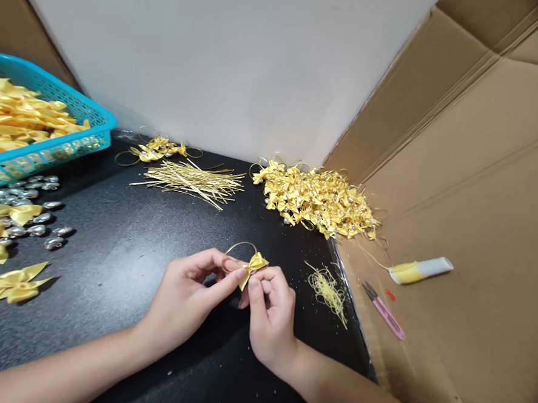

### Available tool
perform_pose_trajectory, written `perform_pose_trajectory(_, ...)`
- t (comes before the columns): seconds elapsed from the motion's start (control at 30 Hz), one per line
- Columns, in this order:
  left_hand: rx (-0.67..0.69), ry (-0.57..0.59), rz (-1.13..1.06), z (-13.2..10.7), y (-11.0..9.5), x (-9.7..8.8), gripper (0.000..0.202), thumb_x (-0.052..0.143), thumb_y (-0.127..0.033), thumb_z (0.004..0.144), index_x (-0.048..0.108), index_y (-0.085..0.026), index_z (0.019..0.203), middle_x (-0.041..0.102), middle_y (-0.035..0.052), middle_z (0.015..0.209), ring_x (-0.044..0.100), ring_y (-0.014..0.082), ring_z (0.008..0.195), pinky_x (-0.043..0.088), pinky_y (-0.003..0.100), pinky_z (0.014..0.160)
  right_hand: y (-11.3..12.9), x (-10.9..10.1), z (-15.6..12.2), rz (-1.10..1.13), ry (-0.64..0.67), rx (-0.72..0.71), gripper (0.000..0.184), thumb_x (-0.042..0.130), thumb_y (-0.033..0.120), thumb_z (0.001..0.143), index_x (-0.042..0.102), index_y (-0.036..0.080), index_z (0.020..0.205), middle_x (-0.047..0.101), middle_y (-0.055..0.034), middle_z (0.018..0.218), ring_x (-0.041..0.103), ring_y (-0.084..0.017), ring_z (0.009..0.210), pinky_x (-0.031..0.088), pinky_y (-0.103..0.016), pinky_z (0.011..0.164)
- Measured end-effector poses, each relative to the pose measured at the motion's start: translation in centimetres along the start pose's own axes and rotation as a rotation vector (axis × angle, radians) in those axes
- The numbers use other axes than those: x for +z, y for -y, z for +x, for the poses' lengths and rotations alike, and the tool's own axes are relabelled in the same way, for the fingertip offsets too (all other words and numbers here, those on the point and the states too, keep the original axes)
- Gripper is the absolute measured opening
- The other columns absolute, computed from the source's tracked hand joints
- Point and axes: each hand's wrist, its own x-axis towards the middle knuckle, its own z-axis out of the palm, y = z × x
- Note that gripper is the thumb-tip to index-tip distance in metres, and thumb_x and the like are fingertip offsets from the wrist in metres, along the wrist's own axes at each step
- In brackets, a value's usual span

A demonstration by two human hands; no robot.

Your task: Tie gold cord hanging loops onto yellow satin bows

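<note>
Between my two hands, over the black table (120, 320), is a yellow satin bow (257, 261) with a thin gold loop (243, 243) standing up behind it. The thumb and fingers of my left hand (191, 288) pinch the bow's left side, by the loop. My right hand (272, 314) is closed at the bow's lower right, its thumb and fingertips pressed together there. A small shiny bit shows at the bow's middle, mostly covered by fingers. Exactly what the right fingertips grip on the bow is partly hidden.
A teal basket (105, 118) of yellow bows stands left, near silver beads (37, 230) and loose bows (15, 284). Gold ties (192, 181) and a pile of looped bows (319, 201) lie behind. Right are thread scraps (328, 290), pink snips (387, 315) and a thread spool (422, 270).
</note>
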Motion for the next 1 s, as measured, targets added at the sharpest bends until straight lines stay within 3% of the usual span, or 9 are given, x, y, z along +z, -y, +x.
perform_pose_trajectory(0.37, 0.272, 0.031, 0.176, 0.0, 0.5, -0.3, 0.006, 0.068, -0.019, 0.081, 0.073, -0.02, 0.077, 0.078, 0.0016, 0.077, 0.07, 0.0158, 0.071, 0.052, 0.022, 0.065, -0.2, 0.4, -0.3, 0.092, -0.019, 0.065, 0.016, 0.045, 0.029, 0.097, 0.047, 0.02, 0.084, 0.058, 0.0033, 0.058, 0.056, -0.01, 0.052, 0.044, -0.022, 0.056)
perform_pose_trajectory(0.53, 0.058, 0.025, 0.009, 0.4, -0.1, 0.1, 0.011, 0.07, -0.027, 0.078, 0.069, -0.019, 0.085, 0.075, 0.0021, 0.079, 0.068, 0.0157, 0.069, 0.054, 0.023, 0.063, -0.2, 0.2, -0.1, 0.054, -0.031, 0.081, 0.018, 0.046, 0.032, 0.097, 0.049, 0.02, 0.084, 0.061, 0.002, 0.059, 0.058, -0.011, 0.053, 0.046, -0.022, 0.055)
perform_pose_trajectory(0.67, -0.164, 0.153, -0.108, 0.9, -1.0, 0.1, 0.02, 0.069, -0.037, 0.077, 0.067, -0.018, 0.074, 0.065, -0.0004, 0.057, 0.06, 0.0135, 0.053, 0.049, 0.022, 0.053, -0.1, 0.1, 0.4, 0.021, -0.051, 0.058, 0.017, 0.048, 0.032, 0.096, 0.051, 0.02, 0.084, 0.063, 0.0018, 0.059, 0.061, -0.011, 0.053, 0.048, -0.021, 0.054)
perform_pose_trajectory(1.0, -0.293, 0.178, -0.2, 1.3, -1.2, 0.0, 0.02, 0.074, -0.037, 0.07, 0.071, -0.019, 0.062, 0.063, 0.0006, 0.053, 0.052, 0.0116, 0.049, 0.044, 0.022, 0.049, -0.7, -0.3, 0.8, -0.064, -0.075, -0.026, 0.014, 0.054, 0.025, 0.092, 0.055, 0.019, 0.08, 0.062, 0.0015, 0.061, 0.06, -0.01, 0.053, 0.046, -0.02, 0.052)
